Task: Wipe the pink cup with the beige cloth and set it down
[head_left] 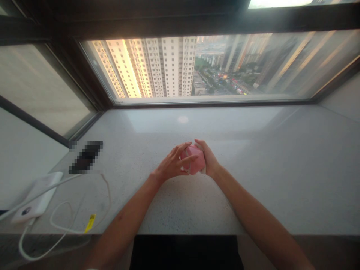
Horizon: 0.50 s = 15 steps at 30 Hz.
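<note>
Pink folded object (194, 160) is held between your left hand (173, 164) and right hand (206, 158), fingers curled around it, well apart from the tabletop (270, 180) front edge and the window (168, 67).

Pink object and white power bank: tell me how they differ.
The pink object is pink with angular folds, while the white power bank is white and flat. The pink object is held between the left hand and right hand; no hand touches the power bank. The pink object is near the counter's middle, the power bank at its left end. Both are over the same speckled stone counter.
</note>
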### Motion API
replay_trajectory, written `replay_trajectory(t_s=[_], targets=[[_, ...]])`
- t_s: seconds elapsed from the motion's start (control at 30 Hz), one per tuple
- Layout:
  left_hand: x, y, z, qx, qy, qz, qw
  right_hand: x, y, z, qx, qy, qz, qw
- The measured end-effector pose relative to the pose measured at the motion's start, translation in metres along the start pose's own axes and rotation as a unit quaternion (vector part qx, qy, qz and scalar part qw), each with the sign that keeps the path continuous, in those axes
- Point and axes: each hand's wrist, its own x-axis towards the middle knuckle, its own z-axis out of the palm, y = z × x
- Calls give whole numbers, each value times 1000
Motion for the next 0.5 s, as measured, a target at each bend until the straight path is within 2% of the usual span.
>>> replay_trajectory(t_s=[0.17,0.23,0.3,0.37,0.43,0.47,0.5], targets=[[3,9,1,-92,34,-87,991,0,12,7,-35,23,-53,998],[6,15,2,-165,60,-139,975,1,17,8,-65,42,-105,991],[9,20,4,-249,74,-195,946,1,22,7,-106,64,-169,978],[10,23,6,-331,67,-243,909,-1,25,5,-171,84,-235,953],[9,23,8,-404,46,-270,873,-6,26,3,-263,96,-297,913],[8,22,9,-429,39,-271,861,-9,26,2,-313,91,-323,888],[7,20,10,-436,29,-263,860,-12,25,2,-363,77,-347,861]])
